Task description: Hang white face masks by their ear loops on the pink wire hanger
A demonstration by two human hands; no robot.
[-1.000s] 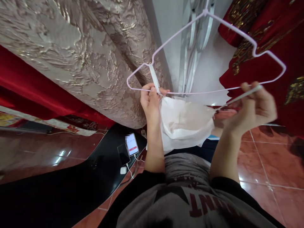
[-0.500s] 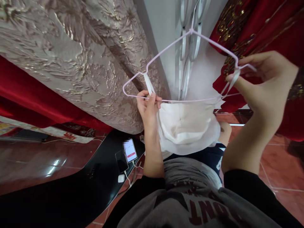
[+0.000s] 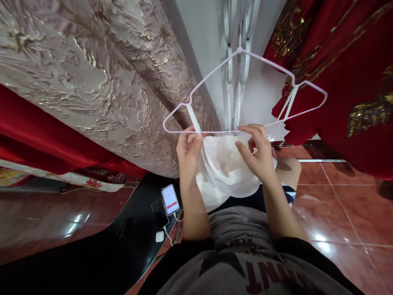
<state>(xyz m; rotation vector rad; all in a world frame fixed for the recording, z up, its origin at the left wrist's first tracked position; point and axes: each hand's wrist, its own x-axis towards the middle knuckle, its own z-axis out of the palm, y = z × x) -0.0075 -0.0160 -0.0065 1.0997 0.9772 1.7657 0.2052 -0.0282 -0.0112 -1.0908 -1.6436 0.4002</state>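
Observation:
A pale pink clothes hanger (image 3: 215,73) is in front of me, its hook end pointing away. From its two shoulder notches a white strappy garment (image 3: 229,174) hangs by thin straps, its body lying over my lap. My left hand (image 3: 188,149) pinches the left strap where it crosses the hanger's bottom bar. Over the garment's upper edge is my right hand (image 3: 258,153), thumb and forefinger apart with nothing between them. Its fingertip is at the bottom bar; whether it touches, I cannot tell. The right strap (image 3: 287,104) is looped on its notch.
A black bench (image 3: 129,221) on my left holds two phones, one with a lit screen (image 3: 170,200), cables and a small white case (image 3: 159,236). Embossed pinkish fabric (image 3: 101,82) hangs left, red gold-trimmed fabric (image 3: 346,110) right. White metal bars (image 3: 229,82) stand ahead. The floor is red tile (image 3: 346,213).
My right hand has let go of the right strap at the hanger's notch and moved left and down to the garment's top edge. The left hand stays at its strap, slightly lower.

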